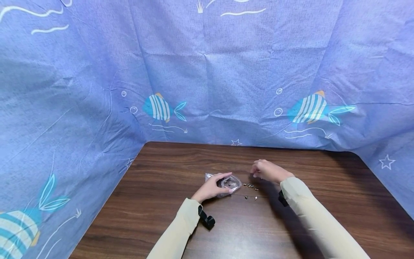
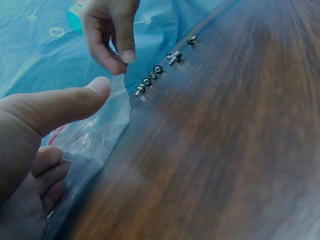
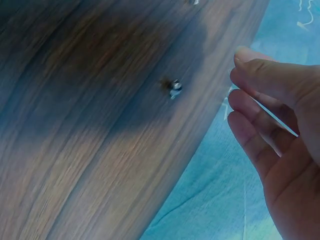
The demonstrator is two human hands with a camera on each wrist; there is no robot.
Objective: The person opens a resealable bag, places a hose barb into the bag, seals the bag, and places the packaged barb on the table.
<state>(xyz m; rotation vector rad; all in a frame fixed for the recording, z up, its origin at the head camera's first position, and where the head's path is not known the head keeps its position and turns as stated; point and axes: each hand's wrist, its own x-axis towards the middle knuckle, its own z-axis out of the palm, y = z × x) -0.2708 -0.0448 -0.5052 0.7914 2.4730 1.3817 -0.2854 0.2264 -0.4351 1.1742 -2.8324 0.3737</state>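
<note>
Woodgrain table | bag, mouth facing right | left hand gripping it | right hand loosely bent

The table is dark brown wood-grain with rounded far corners, and there's a creased blue cloth hung behind it and along both sides. The print's kinda cute: teal-and-white striped fish with a dab of orange, little bubble rings, white squiggles and a star outline low on the right.

Blue cloth printed with striped fish hangs behind a dark brown wood-grain table.
</note>
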